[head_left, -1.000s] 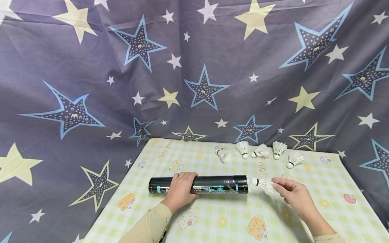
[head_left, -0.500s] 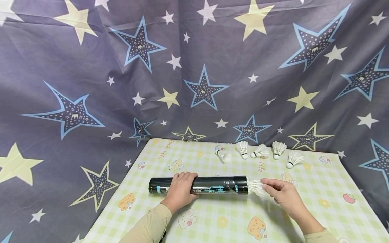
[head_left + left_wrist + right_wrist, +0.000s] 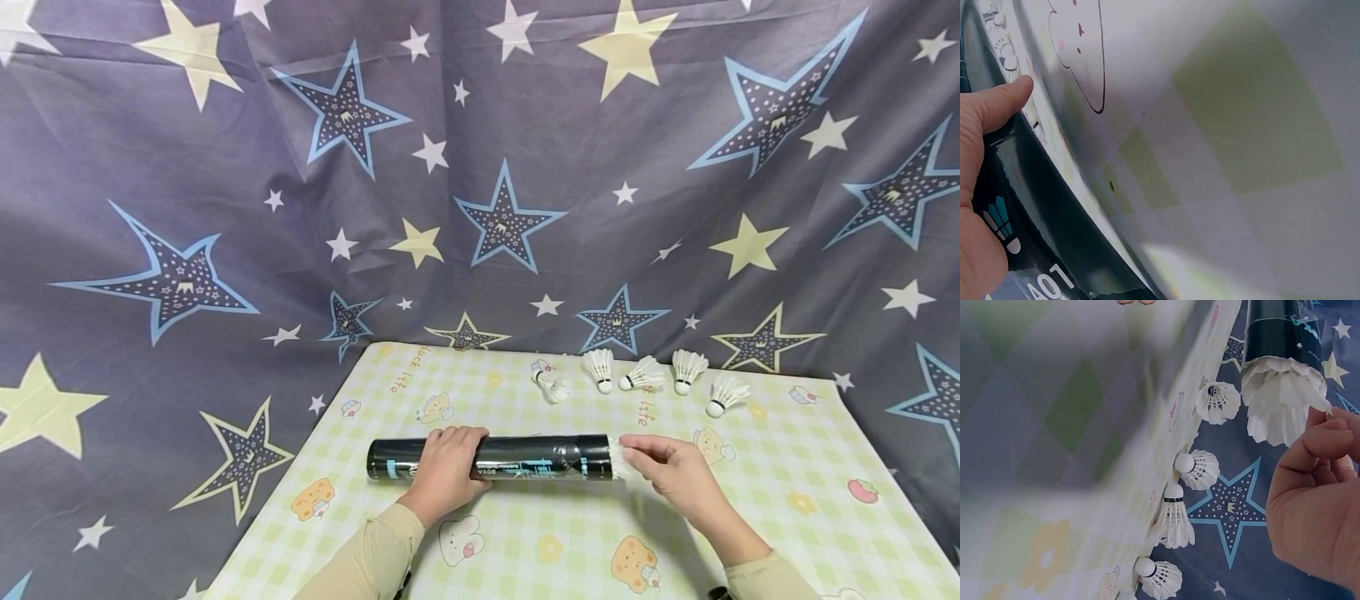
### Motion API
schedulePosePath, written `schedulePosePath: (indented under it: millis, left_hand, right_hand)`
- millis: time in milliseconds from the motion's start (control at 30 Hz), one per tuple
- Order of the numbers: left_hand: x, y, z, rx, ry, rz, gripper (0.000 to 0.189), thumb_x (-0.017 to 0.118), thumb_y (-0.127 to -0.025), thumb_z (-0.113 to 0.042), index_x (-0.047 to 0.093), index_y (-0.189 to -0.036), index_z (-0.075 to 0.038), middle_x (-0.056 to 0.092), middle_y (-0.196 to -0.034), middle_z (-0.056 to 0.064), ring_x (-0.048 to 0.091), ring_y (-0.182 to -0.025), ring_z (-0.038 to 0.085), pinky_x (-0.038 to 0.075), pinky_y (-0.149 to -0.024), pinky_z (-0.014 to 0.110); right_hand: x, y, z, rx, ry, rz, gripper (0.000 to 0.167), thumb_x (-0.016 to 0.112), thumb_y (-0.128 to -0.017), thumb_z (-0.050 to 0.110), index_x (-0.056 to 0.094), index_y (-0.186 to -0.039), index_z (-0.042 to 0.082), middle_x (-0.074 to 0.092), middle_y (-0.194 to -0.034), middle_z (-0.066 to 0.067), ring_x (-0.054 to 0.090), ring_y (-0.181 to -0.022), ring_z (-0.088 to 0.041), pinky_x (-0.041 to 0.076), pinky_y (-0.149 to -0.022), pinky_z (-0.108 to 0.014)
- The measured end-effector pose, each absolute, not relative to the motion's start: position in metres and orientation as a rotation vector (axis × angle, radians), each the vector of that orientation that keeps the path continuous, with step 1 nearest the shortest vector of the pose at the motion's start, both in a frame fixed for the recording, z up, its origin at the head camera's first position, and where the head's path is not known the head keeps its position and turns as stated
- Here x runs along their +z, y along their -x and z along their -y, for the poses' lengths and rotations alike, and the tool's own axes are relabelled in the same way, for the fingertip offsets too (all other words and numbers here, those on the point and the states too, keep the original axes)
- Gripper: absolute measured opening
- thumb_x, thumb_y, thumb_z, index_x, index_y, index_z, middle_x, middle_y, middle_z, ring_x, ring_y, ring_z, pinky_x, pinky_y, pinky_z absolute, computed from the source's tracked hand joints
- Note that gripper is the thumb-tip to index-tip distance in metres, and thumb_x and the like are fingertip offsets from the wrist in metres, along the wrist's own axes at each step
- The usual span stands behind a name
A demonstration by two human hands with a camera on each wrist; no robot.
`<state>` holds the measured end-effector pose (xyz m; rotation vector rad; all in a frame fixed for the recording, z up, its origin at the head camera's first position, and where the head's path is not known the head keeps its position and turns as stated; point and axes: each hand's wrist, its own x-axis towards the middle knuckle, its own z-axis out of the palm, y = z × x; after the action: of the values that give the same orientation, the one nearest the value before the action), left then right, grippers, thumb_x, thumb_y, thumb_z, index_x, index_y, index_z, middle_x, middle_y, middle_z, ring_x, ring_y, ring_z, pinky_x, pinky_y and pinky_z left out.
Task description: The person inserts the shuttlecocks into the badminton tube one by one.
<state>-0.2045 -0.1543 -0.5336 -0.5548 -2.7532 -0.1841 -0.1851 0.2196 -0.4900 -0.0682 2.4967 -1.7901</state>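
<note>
Shuttlecock [image 3: 1282, 403] sits partly inside the mouth of the tube [image 3: 540, 457], its white feathers poking out and its cork hidden from view. My right hand [image 3: 678, 475] pinches those feathers by the rim, between thumb and finger. My left hand [image 3: 446, 467] is wrapped over the tube, gripping it as it lies sideways on the worktop [image 3: 525, 533], mouth to my right. Five other shuttlecocks [image 3: 688, 364] lie near the worktop's far edge, and behind it hangs a starry cloth [image 3: 262, 142].
</note>
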Motion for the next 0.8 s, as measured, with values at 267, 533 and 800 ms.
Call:
schedulePosePath:
  millis: [267, 533, 800]
  left_hand:
    - [-0.535, 0.205, 0.153, -0.207, 0.548, 2.737, 0.083, 0.100, -0.069, -0.046, 0.063, -0.139, -0.018, 0.075, -0.126, 0.001, 0.068, -0.113, 0.024, 0.049, -0.097, 0.045]
    - [-0.534, 0.205, 0.153, -0.215, 0.536, 2.736, 0.084, 0.100, -0.069, -0.046, 0.063, -0.139, -0.018, 0.075, -0.127, 0.001, 0.068, -0.113, 0.023, 0.049, -0.097, 0.045]
    - [-0.532, 0.206, 0.153, -0.225, 0.527, 2.742, 0.083, 0.099, -0.070, -0.047, 0.063, -0.139, -0.018, 0.074, -0.128, 0.002, 0.068, -0.115, 0.023, 0.049, -0.098, 0.046]
  right_hand:
    - [-0.487, 0.187, -0.214, -1.818, 0.060, -2.458, 0.035, 0.077, -0.099, 0.021, 0.077, -0.127, 0.001, 0.058, -0.067, 0.007, 0.036, -0.049, -0.002, 0.035, -0.047, -0.021]
    - [-0.486, 0.188, -0.208, -1.890, 0.060, -2.401, 0.039, 0.078, -0.099, 0.019, 0.073, -0.131, -0.003, 0.064, -0.072, 0.008, 0.039, -0.051, -0.002, 0.036, -0.048, -0.019]
    - [-0.488, 0.189, -0.204, -1.980, 0.080, -2.325, 0.044, 0.074, -0.102, 0.013, 0.052, -0.139, 0.003, 0.079, -0.090, 0.006, 0.046, -0.055, -0.006, 0.039, -0.049, -0.022]
